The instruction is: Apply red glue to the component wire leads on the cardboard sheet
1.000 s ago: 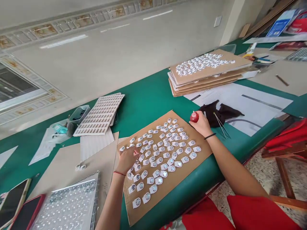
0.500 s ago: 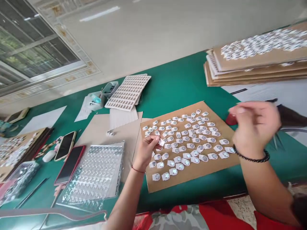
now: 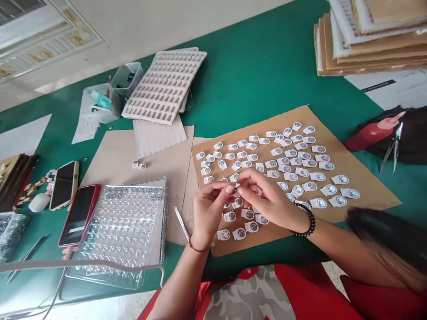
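My left hand (image 3: 209, 211) pinches a small white tab with a silvery disc (image 3: 235, 189), mostly hidden by fingertips. Thumb and index finger of my right hand (image 3: 275, 202) close on the same little piece from the other side, so the hands meet. Both are above a brown cardboard sheet (image 3: 363, 204), where rows of similar white tabs with round silvery discs (image 3: 318, 203) lie spread out. To the left of my left wrist lies a slim white-handled tool (image 3: 182, 224).
Left are a clear plastic blister tray (image 3: 123, 231), a red-cased phone (image 3: 79, 215), another phone (image 3: 64, 184) and tweezers (image 3: 28, 258). Behind stand a slotted foam board (image 3: 163, 84) and a plastic bin (image 3: 125, 80). Right are stacked cardboard sheets (image 3: 370, 58), a red bottle (image 3: 368, 135) and scissors (image 3: 393, 149).
My right hand has come from the right, near the red bottle, to meet my left hand at the small tab. The head view has shifted downward and closer.
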`<move>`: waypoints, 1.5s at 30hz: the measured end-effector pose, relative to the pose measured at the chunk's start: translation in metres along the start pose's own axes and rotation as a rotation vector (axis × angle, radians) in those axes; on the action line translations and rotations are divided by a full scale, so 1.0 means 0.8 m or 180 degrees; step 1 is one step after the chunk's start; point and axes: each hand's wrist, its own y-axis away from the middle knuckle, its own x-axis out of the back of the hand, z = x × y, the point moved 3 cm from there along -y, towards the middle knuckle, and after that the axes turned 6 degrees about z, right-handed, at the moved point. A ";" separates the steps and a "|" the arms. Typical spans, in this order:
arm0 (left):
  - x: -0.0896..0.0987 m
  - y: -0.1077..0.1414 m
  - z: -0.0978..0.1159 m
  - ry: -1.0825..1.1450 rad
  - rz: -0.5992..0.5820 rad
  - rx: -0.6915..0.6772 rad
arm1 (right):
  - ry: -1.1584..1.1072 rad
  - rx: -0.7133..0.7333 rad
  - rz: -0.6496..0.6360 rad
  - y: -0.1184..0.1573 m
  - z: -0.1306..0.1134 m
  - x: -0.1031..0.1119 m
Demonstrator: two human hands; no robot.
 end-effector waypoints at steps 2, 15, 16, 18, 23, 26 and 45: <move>-0.003 0.001 -0.001 0.0082 0.0020 0.0055 | -0.0216 -0.0113 -0.0018 0.000 0.002 -0.001; -0.012 0.006 -0.003 -0.0071 0.0160 -0.0106 | -0.0547 -0.0012 0.0357 0.002 0.008 0.006; -0.012 0.006 -0.003 -0.0136 0.0194 -0.0135 | -0.0536 -0.0042 0.0338 0.001 0.007 0.007; -0.012 0.008 -0.003 -0.0257 0.0260 -0.0190 | -0.0454 -0.0092 0.0325 0.000 0.007 0.007; -0.014 0.014 -0.003 -0.0519 0.0427 -0.0319 | -0.0052 -0.0083 0.0536 -0.001 0.016 0.007; -0.019 0.019 -0.003 -0.0625 0.0460 -0.0381 | -0.0001 -0.0074 0.0726 -0.002 0.019 0.006; -0.018 0.022 0.001 -0.0734 0.0401 -0.0682 | -0.0030 0.0038 0.0500 -0.001 0.006 0.014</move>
